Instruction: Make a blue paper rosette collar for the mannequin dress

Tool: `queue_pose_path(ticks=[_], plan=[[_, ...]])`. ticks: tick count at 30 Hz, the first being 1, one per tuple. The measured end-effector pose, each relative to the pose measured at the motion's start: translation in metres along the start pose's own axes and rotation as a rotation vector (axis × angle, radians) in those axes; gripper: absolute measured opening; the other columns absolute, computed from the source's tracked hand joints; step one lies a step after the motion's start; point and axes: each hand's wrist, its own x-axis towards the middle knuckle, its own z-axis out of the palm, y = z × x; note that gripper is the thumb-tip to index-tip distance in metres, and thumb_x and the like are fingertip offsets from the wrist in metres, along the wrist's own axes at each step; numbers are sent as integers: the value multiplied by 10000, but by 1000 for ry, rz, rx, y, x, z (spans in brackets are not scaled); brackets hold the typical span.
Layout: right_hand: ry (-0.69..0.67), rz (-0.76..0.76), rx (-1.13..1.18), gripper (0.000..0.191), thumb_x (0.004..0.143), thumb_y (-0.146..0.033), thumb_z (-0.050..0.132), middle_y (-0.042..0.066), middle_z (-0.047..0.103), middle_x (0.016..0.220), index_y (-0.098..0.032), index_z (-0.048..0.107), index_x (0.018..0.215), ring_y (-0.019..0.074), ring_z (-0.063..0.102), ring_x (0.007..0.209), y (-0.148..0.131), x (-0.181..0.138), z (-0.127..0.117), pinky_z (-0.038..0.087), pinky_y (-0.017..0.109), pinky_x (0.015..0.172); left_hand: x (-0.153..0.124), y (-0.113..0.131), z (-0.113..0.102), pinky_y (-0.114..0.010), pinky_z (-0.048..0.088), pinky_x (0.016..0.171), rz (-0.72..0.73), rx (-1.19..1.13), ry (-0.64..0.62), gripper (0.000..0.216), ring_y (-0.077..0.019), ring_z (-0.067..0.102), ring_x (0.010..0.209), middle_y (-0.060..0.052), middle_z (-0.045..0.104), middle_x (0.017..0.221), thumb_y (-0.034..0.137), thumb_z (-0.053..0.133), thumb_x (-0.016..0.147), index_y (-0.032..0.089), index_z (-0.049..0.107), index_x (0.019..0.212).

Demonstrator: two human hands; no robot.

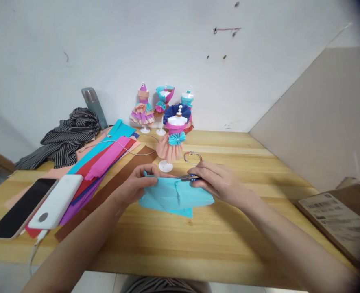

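Note:
A sheet of light blue crepe paper (176,197) hangs over the wooden table, held up at its top edge. My left hand (137,183) pinches the paper's upper left corner, fingers closed. My right hand (218,179) is closed on small blue-handled scissors (189,177), whose blades meet the paper's top edge near the middle. Just behind my hands stands a small white mannequin (171,142) in a pink and peach paper dress with a blue rosette.
Several more paper-dressed mannequins (143,110) line the wall. Coloured crepe sheets (106,158), a white power bank (56,201), a phone (22,207), striped cloth (64,136), a grey flask (93,106) lie left. A metal ring (192,157) sits behind my right hand. A cardboard parcel (335,221) is right.

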Motion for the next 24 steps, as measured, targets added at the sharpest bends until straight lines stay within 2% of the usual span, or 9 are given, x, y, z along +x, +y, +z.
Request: queue_pose_path(ticks=[7,12,24], plan=[[43,-30,-16,268,998,-322,396,86,635,774,-131,584,989,161,602,683,2,-3,4,446,246,560,1,0,2,-249,506,691,7,-11,-12,156,-215,709,828,-85,762,853,258,771,689,158,654,709],[62,-45,-39,230,989,-305,430,84,642,779,-133,583,996,166,614,697,3,-4,3,451,251,568,0,2,2,-245,508,677,10,17,11,133,-191,704,781,-78,761,859,242,766,702,159,662,704],[5,-70,-67,267,996,-341,405,77,637,769,-134,573,1014,158,605,667,3,4,-5,433,250,549,1,2,7,-216,474,628,-1,66,100,158,-163,681,747,-60,758,833,237,786,671,154,653,679]])
